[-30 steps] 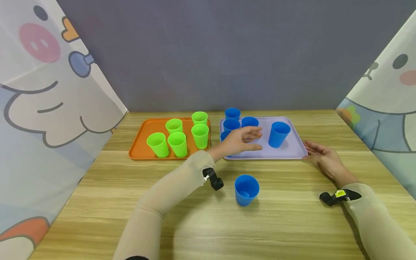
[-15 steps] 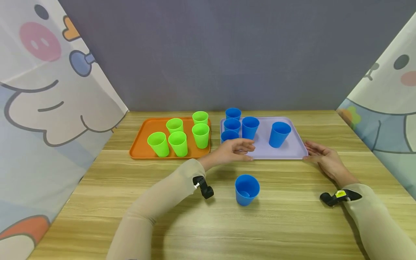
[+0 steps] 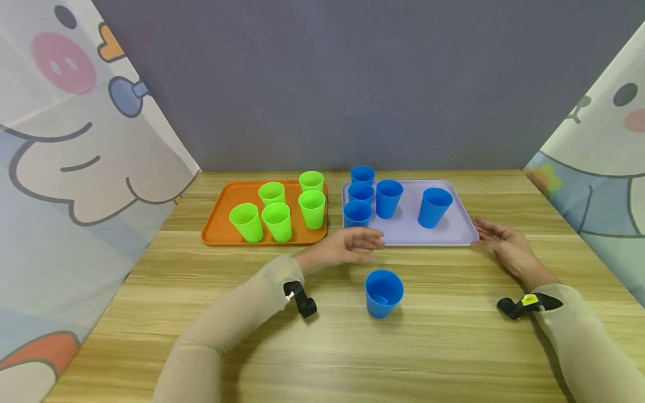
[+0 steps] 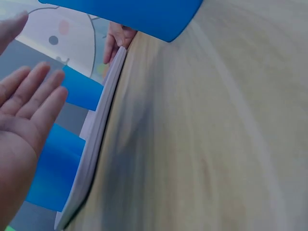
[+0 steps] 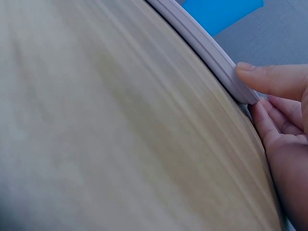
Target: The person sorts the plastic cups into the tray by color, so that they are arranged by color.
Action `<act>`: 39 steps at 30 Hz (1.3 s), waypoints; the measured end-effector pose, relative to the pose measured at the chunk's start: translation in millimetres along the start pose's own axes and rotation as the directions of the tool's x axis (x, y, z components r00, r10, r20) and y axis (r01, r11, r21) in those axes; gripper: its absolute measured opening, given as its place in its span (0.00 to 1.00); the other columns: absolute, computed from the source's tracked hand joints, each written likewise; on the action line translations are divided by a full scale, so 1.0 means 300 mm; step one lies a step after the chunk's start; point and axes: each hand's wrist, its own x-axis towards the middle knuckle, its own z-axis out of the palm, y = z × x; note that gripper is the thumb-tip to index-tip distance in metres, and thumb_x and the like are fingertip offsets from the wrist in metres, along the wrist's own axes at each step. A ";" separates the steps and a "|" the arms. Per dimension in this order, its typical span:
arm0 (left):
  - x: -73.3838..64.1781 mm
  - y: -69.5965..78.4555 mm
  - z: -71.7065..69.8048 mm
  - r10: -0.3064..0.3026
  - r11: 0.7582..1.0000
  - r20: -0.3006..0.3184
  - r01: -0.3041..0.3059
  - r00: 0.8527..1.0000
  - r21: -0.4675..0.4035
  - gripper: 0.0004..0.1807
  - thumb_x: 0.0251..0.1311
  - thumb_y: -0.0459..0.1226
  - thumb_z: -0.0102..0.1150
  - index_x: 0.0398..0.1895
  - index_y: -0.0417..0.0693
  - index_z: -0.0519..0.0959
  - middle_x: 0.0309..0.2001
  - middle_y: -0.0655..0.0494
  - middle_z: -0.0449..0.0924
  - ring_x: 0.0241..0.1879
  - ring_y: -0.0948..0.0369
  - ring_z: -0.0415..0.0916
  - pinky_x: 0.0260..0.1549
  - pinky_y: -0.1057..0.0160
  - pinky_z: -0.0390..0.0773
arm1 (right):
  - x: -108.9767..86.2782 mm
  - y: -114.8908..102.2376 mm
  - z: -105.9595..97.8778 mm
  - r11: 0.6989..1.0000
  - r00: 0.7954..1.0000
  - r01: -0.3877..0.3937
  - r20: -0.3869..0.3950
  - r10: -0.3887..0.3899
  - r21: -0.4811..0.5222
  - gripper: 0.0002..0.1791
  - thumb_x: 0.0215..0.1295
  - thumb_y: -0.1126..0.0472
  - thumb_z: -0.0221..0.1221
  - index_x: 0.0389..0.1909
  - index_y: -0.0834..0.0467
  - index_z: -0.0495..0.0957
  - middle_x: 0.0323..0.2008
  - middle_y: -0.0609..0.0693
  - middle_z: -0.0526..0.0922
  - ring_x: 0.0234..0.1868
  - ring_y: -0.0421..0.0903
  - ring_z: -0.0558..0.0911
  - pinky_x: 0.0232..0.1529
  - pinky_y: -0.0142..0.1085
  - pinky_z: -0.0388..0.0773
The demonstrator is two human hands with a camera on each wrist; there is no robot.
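Note:
My left hand (image 3: 345,246) hovers by the front left edge of a lilac tray (image 3: 413,236), fingers extended and holding nothing. My right hand (image 3: 506,246) is at the tray's front right corner; in the right wrist view its thumb (image 5: 272,79) lies on the rim, with the other fingers against the outer side. Several blue cups stand upright on the tray: a cluster at its left, including a front one (image 3: 356,215), and a lone cup (image 3: 434,208) to the right. Another blue cup (image 3: 383,294) stands on the table in front, apart from both hands.
Left of the lilac tray lies an orange tray (image 3: 215,226) bearing several upright lime-green cups (image 3: 277,221). The wooden table (image 3: 403,358) meets a grey backdrop (image 3: 322,84) behind, with cartoon-printed cloths (image 3: 101,184) on both sides.
My left hand has drawn back left and toward me from over the lilac tray, uncovering the blue cups there. The right hand has stayed at the tray's corner.

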 end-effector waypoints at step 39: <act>-0.040 -0.016 0.110 0.028 1.000 0.223 -0.028 0.974 -0.002 0.38 0.46 0.16 0.69 0.64 0.29 0.68 0.62 0.35 0.72 0.58 0.64 0.74 0.60 0.58 0.73 | -0.003 -0.006 0.003 1.000 1.000 0.001 0.012 -0.001 0.014 0.34 0.52 0.92 0.54 0.49 0.55 0.84 0.48 0.43 0.86 0.48 0.36 0.84 0.46 0.26 0.79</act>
